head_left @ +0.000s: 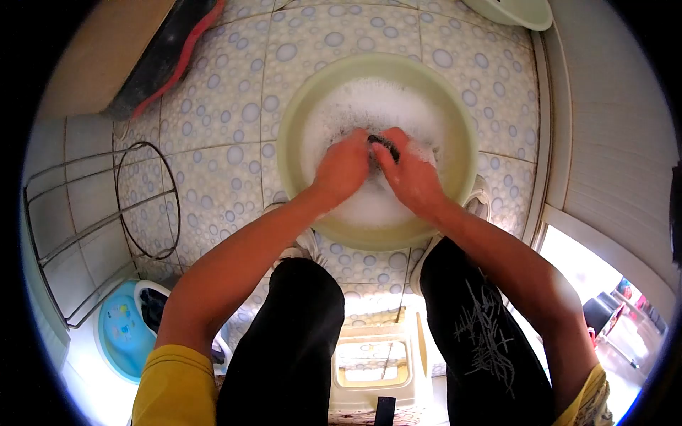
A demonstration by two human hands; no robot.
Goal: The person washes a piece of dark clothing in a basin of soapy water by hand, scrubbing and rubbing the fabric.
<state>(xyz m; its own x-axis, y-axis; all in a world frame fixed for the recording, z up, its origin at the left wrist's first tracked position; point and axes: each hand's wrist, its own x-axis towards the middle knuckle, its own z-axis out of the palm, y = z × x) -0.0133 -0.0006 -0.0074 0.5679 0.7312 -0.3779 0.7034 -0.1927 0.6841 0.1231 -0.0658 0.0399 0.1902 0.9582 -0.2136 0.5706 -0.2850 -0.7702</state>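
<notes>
A pale green basin [288,153] of foamy water [383,99] stands on the floor between my feet. Both my hands are close together over the middle of the suds, gripping a small dark cloth [384,145]. My left hand [344,167] has its fingers curled, with the tips against the cloth's left end. On the other side, my right hand [412,174] is closed round it, thumb on top. Foam clings to the right hand's back. Most of the cloth is hidden by the fingers and suds, so its kind is unclear.
A metal wire rack [145,202] stands on the left, with a blue tub [124,330] below it. Another pale green basin [522,13] sits at the upper right. A cream plastic stool [419,369] is between my legs. A white door panel [618,142] borders the right.
</notes>
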